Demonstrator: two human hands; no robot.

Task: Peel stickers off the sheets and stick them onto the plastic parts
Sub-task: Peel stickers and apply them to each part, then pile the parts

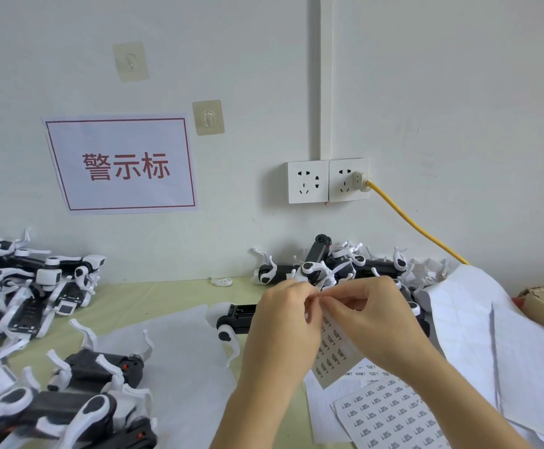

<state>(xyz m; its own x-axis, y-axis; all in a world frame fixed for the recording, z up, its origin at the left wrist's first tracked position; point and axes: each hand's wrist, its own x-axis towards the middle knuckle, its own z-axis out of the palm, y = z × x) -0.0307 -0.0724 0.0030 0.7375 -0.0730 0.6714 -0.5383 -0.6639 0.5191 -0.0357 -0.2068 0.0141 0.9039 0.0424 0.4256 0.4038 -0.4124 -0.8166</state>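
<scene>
- Up near the worktop's [167,296] middle, the left hand [283,322] and right hand [371,315] meet fingertip to fingertip.
- Both hands' fingers are curled, pinching the top edge of a small white sticker sheet printed with rows of dark labels [332,348]; it hangs down between the wrists, above the worktop.
- A second, fuller white label sheet with the same dark print [390,413] lies flat by the near edge, right of the forearms.
- Black-and-white plastic parts with curved white arms are heaped at the left edge [31,286], the near-left corner [79,396] and along the far edge behind the hands [329,264].
- One such part [235,319] lies just left of the left hand.
</scene>
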